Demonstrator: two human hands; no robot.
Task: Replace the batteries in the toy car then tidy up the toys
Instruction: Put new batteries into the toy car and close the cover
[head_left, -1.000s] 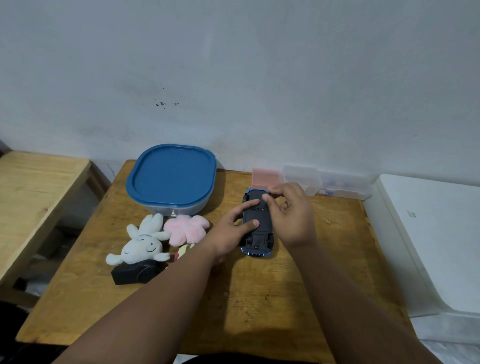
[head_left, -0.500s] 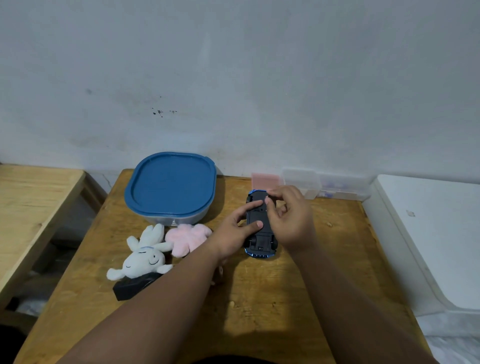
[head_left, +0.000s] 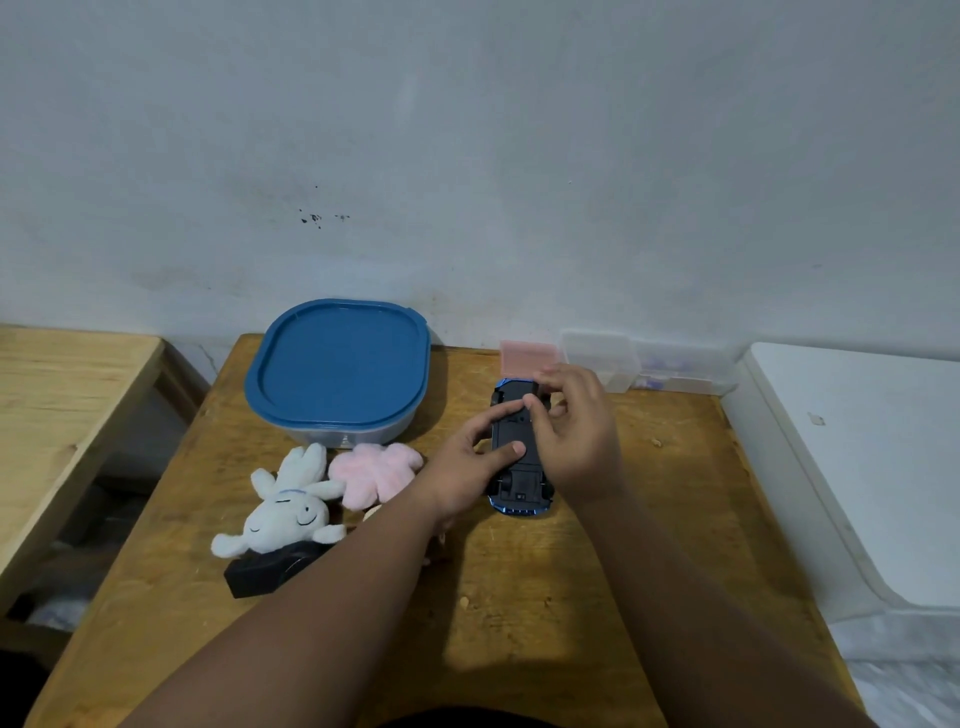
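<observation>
A blue toy car (head_left: 519, 491) lies upside down on the wooden table (head_left: 519, 623), black underside up. My left hand (head_left: 467, 462) holds it from the left, with thumb and index finger laid on the underside. My right hand (head_left: 582, 436) is curled over the car's right side near the far end, its thumb tip on the underside. A white bunny plush (head_left: 285, 514) and a pink plush (head_left: 376, 470) lie to the left of the car. The bunny rests partly on a black block (head_left: 265, 571).
A container with a blue lid (head_left: 337, 369) stands at the back left by the wall. A pink box (head_left: 524, 356) and clear plastic boxes (head_left: 602, 353) sit at the back behind the car. A white surface (head_left: 857, 467) adjoins on the right, another wooden table (head_left: 62, 395) on the left.
Both hands stay on the upside-down car. My right thumb has shifted slightly along the underside. The view has tilted a little, so the table sits lower in the frame.
</observation>
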